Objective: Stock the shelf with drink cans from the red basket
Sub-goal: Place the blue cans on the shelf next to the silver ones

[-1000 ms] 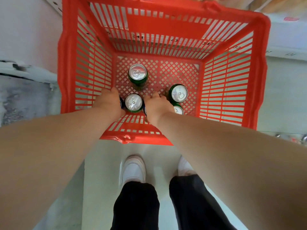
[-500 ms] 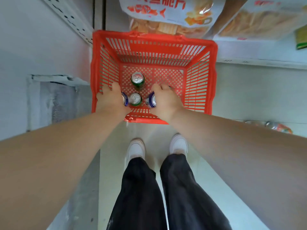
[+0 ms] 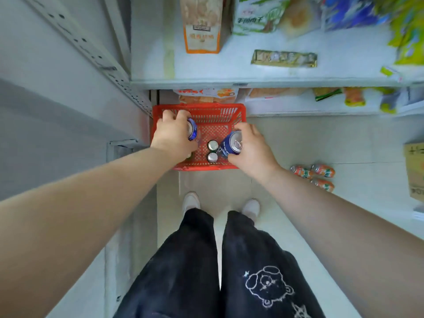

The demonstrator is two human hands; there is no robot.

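Observation:
The red basket (image 3: pixel 234 115) stands on the floor against the shelving, far below me. My left hand (image 3: pixel 172 136) grips a blue can (image 3: pixel 192 131) above the basket's left side. My right hand (image 3: pixel 254 148) grips a second blue can (image 3: pixel 231 144), tilted, over the basket's right side. Two green cans (image 3: pixel 212 145) with silver tops still stand upright in the basket between my hands. The white shelf (image 3: pixel 252 82) runs across above the basket.
Snack bags and boxes (image 3: pixel 202 26) lie on the upper shelf, more packets (image 3: pixel 206 94) on the lower one. Orange cans (image 3: pixel 312 173) lie on the floor at the right, next to a cardboard box (image 3: pixel 415 171). My shoes (image 3: pixel 191 201) stand just behind the basket.
I have straightened up, so the basket looks much smaller. Both hands have lifted a blue can each up out of the basket. More shelves have come into view.

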